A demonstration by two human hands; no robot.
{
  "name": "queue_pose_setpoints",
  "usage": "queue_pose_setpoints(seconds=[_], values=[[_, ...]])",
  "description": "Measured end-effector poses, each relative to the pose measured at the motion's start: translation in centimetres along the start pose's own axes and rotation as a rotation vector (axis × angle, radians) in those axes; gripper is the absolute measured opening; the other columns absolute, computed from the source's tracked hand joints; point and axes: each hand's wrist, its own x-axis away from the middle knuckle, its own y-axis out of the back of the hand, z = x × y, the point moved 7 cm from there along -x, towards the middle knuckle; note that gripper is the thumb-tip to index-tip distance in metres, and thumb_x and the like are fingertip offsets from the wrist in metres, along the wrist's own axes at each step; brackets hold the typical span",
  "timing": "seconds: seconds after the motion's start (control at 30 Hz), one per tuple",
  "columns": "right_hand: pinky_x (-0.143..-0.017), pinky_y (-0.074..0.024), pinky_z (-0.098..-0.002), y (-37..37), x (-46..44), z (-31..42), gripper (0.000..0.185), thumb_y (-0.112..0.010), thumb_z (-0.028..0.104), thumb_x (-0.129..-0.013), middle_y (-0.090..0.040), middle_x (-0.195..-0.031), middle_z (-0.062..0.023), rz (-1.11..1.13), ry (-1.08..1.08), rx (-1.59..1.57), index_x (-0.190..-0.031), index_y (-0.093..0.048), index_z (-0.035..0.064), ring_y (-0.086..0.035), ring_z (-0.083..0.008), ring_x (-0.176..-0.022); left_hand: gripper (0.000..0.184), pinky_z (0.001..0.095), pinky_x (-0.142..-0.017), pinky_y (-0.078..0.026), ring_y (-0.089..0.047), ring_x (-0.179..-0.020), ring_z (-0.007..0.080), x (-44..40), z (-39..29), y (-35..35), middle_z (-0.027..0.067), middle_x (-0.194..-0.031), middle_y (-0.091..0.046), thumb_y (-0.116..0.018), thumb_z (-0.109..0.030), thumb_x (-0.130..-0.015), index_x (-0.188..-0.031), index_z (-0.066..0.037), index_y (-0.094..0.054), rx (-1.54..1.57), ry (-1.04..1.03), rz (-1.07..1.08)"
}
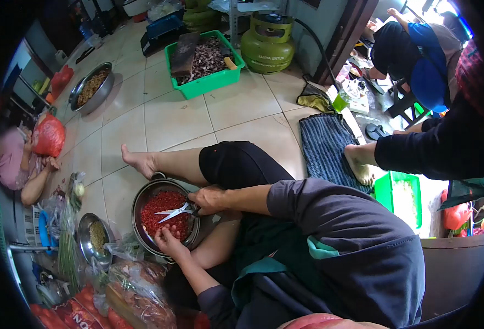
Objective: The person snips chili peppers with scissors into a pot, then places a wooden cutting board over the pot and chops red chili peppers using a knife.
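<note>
My right hand point(209, 199) grips the handles of a pair of scissors point(174, 212), whose silvery blades are spread apart over a metal pot point(137, 218). Small red pieces that look like cut chilies point(162, 202) fill much of the pot. Just below the blades, over the near rim, my left hand point(170, 242) has its fingers curled together. What they hold, if anything, is too small to make out. The pot stands on the tiled floor between my legs.
A metal bowl of greenish bits point(97, 236), long green stalks point(69, 241) and plastic bags point(137, 290) lie beside the pot. Farther off are a green tub point(211, 90), a gas cylinder point(267, 46) and a basin point(92, 90). People sit at left point(14, 156) and upper right point(428, 71).
</note>
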Motion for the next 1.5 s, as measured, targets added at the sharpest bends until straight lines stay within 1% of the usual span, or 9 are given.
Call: queue_pose_setpoints(seconds=[0.23,0.43,0.7,0.8,0.93,1.03,1.13,1.4,1.5], values=[[-0.072,-0.0501,-0.0456,-0.1,0.0,-0.3,0.037,-0.065,0.024,-0.072,-0.063,-0.086,-0.0216,-0.095,0.056,0.008,-0.097,-0.052,-0.0001,-0.063,-0.0385,-0.081,0.019,0.0238,-0.064,-0.047,-0.061,-0.086,0.014,0.4,0.5,-0.4,0.0056,-0.103,-0.062,-0.049,-0.017,-0.096,-0.112,-0.007,-0.049,-0.067,0.042,0.042],[-0.071,-0.0511,-0.0454,-0.6,-0.4,-0.4,0.034,-0.064,0.019,-0.07,-0.063,-0.079,-0.023,-0.053,0.001,0.022,-0.097,-0.052,0.0006,-0.063,-0.0397,-0.08,0.023,0.0271,-0.07,-0.046,-0.06,-0.086,0.0125,0.1,0.0,0.2,0.0029,-0.101,-0.062,-0.053,-0.022,-0.095,-0.115,-0.01,-0.049,0.027,0.127,-0.005],[-0.07,-0.0496,-0.0441,0.2,-0.6,0.8,0.053,-0.072,0.05,-0.073,-0.064,-0.082,-0.0224,0.001,-0.014,-0.143,-0.082,-0.059,-0.0004,-0.064,-0.0386,-0.082,0.015,0.0199,-0.061,-0.048,-0.059,-0.075,0.0083,1.4,-2.5,1.3,0.0027,-0.091,-0.062,-0.055,-0.017,-0.093,-0.105,-0.008,-0.054,0.045,0.108,0.1],[-0.075,-0.0485,-0.0409,-0.6,-0.3,1.3,0.058,-0.072,0.056,-0.071,-0.064,-0.081,-0.0217,0.289,-0.136,-0.186,-0.084,-0.062,0.0005,-0.064,-0.0336,-0.082,0.015,0.0205,-0.059,-0.048,-0.059,-0.074,0.0083,1.5,-0.6,1.7,0.0026,-0.09,-0.062,-0.055,-0.017,-0.093,-0.105,-0.008,-0.054,0.026,0.113,0.084],[-0.077,-0.0481,-0.0407,-2.8,-0.1,-0.4,0.062,-0.069,0.059,-0.072,-0.065,-0.088,-0.0247,0.366,-0.116,-0.27,-0.093,-0.065,0.001,-0.064,-0.035,-0.087,0.014,0.0221,-0.057,-0.047,-0.06,-0.071,0.0091,0.9,0.2,1.0,0.0042,-0.087,-0.063,-0.055,-0.015,-0.092,-0.104,-0.006,-0.054,-0.005,0.093,0.092],[-0.077,-0.0481,-0.0412,-2.0,-0.1,0.4,0.059,-0.068,0.057,-0.072,-0.064,-0.086,-0.026,0.402,-0.129,-0.085,-0.091,-0.066,0.0011,-0.064,-0.0359,-0.088,0.012,0.0225,-0.055,-0.047,-0.06,-0.069,0.0093,0.6,0.0,0.5,0.0046,-0.084,-0.063,-0.056,-0.012,-0.091,-0.101,-0.004,-0.055,0.004,0.09,0.078],[-0.077,-0.048,-0.0417,-2.3,-0.2,0.9,0.059,-0.068,0.057,-0.072,-0.064,-0.084,-0.0255,0.429,-0.124,-0.094,-0.089,-0.066,0.0011,-0.064,-0.0367,-0.086,0.01,0.0215,-0.057,-0.046,-0.059,-0.07,0.009,0.7,0.3,0.5,0.0018,-0.085,-0.061,-0.056,-0.012,-0.092,-0.099,-0.005,-0.056,-0.008,0.169,0.072],[-0.076,-0.0484,-0.0417,-2.3,-0.4,0.9,0.058,-0.066,0.056,-0.072,-0.065,-0.082,-0.0247,0.525,-0.175,-0.047,-0.086,-0.066,0.0001,-0.064,-0.0368,-0.081,0.014,0.0217,-0.057,-0.048,-0.062,-0.071,0.0107,0.4,0.9,-0.2,0.0057,-0.085,-0.063,-0.06,-0.01,-0.088,-0.096,0.002,-0.059,-0.056,0.128,0.142],[-0.076,-0.0485,-0.042,-2.3,-0.4,0.8,0.059,-0.066,0.056,-0.072,-0.065,-0.083,-0.0248,0.53,-0.2,-0.037,-0.086,-0.067,-0.0008,-0.064,-0.037,-0.082,0.009,0.0209,-0.059,-0.048,-0.062,-0.074,0.0098,0.5,1.0,-0.4,0.0028,-0.085,-0.063,-0.06,-0.009,-0.089,-0.095,-0.002,-0.061,-0.074,0.155,0.175]])
